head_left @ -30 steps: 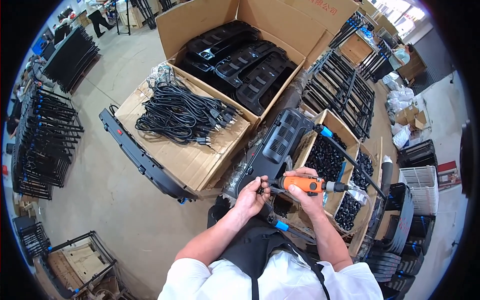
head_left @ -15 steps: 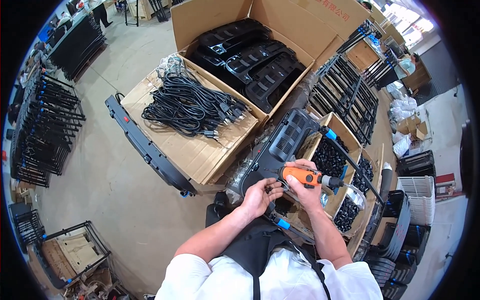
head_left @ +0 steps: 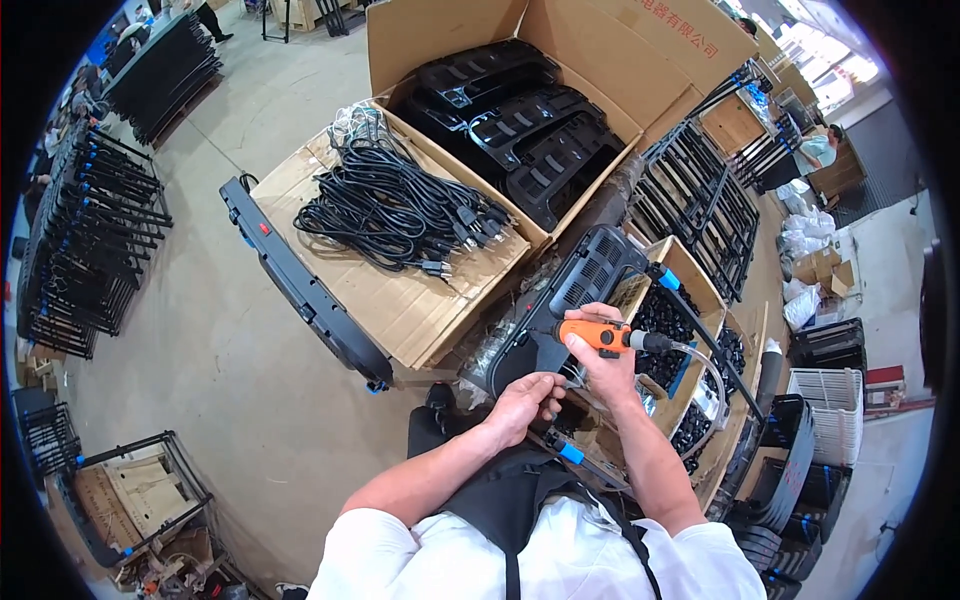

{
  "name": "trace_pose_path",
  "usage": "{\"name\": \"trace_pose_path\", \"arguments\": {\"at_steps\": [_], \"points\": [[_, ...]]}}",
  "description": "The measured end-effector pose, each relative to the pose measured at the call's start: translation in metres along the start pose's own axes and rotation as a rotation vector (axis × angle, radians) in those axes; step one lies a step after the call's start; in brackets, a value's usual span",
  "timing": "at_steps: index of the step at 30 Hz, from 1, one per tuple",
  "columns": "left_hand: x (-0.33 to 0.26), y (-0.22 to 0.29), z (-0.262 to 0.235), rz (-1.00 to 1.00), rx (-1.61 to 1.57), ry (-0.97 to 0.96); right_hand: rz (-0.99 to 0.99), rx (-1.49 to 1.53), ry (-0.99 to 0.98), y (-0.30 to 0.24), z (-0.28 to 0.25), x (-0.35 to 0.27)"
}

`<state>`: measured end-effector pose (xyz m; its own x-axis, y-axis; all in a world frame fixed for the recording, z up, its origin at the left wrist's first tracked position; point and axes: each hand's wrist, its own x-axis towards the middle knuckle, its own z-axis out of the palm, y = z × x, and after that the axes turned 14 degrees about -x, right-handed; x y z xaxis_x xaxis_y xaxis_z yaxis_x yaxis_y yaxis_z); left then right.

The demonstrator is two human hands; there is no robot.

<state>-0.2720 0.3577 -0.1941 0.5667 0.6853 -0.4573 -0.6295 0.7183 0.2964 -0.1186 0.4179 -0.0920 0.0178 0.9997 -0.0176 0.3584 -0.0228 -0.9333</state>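
We are working on the black vented panel (head_left: 580, 295), which is lying tilted across our lap just past the hands, at about one o'clock from our chest. Our right hand (head_left: 600, 358) is wrapping its fingers tightly around the orange powered screwdriver (head_left: 598, 335), its tip pointing toward nine o'clock at the panel's near edge. Our left hand (head_left: 520, 400) is curling its fingers against the panel's lower end, steadying it; whether it is pinching a screw we cannot tell. We judge a fastening step is in hand; next comes seating the tip squarely. Black cables (head_left: 395, 210) are lying at eleven o'clock.
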Motion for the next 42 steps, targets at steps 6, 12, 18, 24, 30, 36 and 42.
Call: {"name": "trace_pose_path", "arguments": {"at_steps": [6, 12, 18, 24, 30, 36, 42], "points": [[0.000, 0.002, -0.009, 0.011, -0.009, 0.037, 0.001, -0.076, -0.022, -0.007, -0.001, -0.002], [0.000, 0.006, -0.010, 0.009, -0.075, 0.097, -0.018, -0.121, -0.067, -0.011, 0.004, 0.004], [0.002, 0.005, -0.016, 0.022, -0.142, 0.117, -0.064, -0.241, -0.123, -0.008, 0.009, 0.011], [0.005, 0.001, -0.018, 0.023, -0.139, 0.143, -0.107, -0.269, -0.167, -0.011, 0.011, 0.013], [0.011, 0.000, -0.021, 0.048, -0.293, 0.174, -0.073, -0.086, -0.024, -0.016, 0.001, -0.006], [0.011, 0.008, -0.016, 0.052, -0.532, 0.198, 0.012, 0.050, -0.050, -0.026, -0.021, -0.041], [0.011, 0.012, -0.013, 0.047, -0.625, 0.161, 0.032, 0.046, -0.033, -0.023, -0.017, -0.052]]}}
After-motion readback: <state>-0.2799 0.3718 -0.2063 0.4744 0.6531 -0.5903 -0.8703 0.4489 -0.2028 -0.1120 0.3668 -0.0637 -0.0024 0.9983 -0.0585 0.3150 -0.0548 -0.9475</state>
